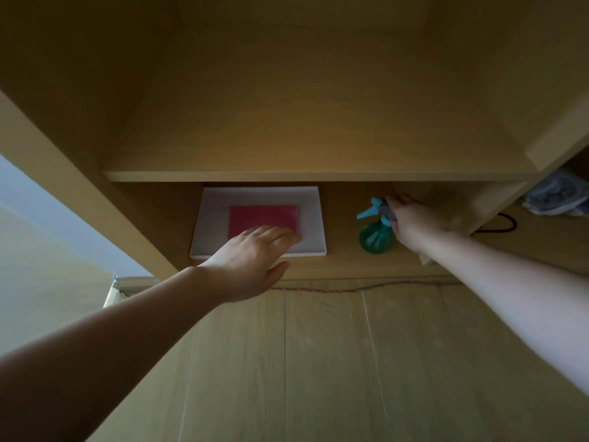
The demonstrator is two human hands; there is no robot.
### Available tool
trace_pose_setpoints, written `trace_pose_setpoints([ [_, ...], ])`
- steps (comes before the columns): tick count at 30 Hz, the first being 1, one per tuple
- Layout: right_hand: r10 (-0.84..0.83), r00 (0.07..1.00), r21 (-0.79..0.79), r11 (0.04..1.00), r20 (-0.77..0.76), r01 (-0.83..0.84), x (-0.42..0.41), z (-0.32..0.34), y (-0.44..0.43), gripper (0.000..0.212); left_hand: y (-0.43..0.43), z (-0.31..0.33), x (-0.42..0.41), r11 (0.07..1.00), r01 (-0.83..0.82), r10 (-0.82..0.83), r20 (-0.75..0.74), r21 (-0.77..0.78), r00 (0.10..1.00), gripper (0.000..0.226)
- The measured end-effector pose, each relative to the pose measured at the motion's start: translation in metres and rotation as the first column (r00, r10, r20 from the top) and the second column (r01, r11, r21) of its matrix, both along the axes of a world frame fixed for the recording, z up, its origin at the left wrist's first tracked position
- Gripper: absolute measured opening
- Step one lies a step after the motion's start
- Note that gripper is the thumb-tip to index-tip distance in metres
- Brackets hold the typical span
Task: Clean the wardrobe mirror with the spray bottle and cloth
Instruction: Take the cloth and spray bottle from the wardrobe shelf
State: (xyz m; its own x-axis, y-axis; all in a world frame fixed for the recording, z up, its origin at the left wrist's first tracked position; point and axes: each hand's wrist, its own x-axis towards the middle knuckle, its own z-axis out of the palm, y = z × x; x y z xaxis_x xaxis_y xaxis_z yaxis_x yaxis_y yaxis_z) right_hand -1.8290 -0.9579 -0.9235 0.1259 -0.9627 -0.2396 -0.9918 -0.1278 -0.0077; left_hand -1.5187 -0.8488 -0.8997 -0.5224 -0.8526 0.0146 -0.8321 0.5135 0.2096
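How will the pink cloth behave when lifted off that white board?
Probably floppy: the pink cloth lies flat as a thin rectangle, so it should droop from a pinch. Likely light, being so thin. It may slide on the smooth white board under the left hand, whose fingers rest on its near edge.

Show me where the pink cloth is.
Head view, left: the cloth lies on a white board, under the left hand, left of the bottle.

My left hand (251, 260) and right hand (411, 218) are bare; my left forearm (127, 333) and right forearm (510, 288) are uncovered as far back as they show; the fingers are slender.
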Motion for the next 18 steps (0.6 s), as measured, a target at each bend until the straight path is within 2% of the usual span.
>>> trace_pose_setpoints([
  [3, -0.032, 0.997, -0.025, 0.999, 0.073, 0.034, -0.001, -0.004, 0.000, 0.052, 0.000, -0.003, 0.001, 1.000, 0.015, -0.015, 0.008, 0.001, 1.000, 0.050],
  [6, 0.005, 0.992, -0.053, 0.999, 0.127, 0.002, -0.002, -0.007, 0.004, 0.045, 0.000, -0.006, 0.001, 1.000, 0.028, -0.028, -0.001, -0.005, 1.000, 0.049],
  [13, 0.170, 0.981, -0.082, 0.983, 0.091, -0.162, 0.008, -0.009, 0.028, 0.048, -0.002, -0.010, -0.004, 0.998, 0.056, -0.058, -0.035, -0.035, 0.998, 0.048],
  [15, 0.304, 0.947, -0.196, 0.940, 0.103, -0.281, 0.016, -0.006, 0.040, 0.048, -0.002, -0.010, -0.006, 0.997, 0.056, -0.058, -0.041, -0.053, 0.997, 0.048],
  [18, 0.540, 0.836, -0.423, 0.784, 0.100, -0.455, 0.034, 0.002, 0.058, 0.043, -0.002, -0.009, -0.010, 0.997, 0.035, -0.038, -0.046, -0.071, 0.998, 0.050],
])
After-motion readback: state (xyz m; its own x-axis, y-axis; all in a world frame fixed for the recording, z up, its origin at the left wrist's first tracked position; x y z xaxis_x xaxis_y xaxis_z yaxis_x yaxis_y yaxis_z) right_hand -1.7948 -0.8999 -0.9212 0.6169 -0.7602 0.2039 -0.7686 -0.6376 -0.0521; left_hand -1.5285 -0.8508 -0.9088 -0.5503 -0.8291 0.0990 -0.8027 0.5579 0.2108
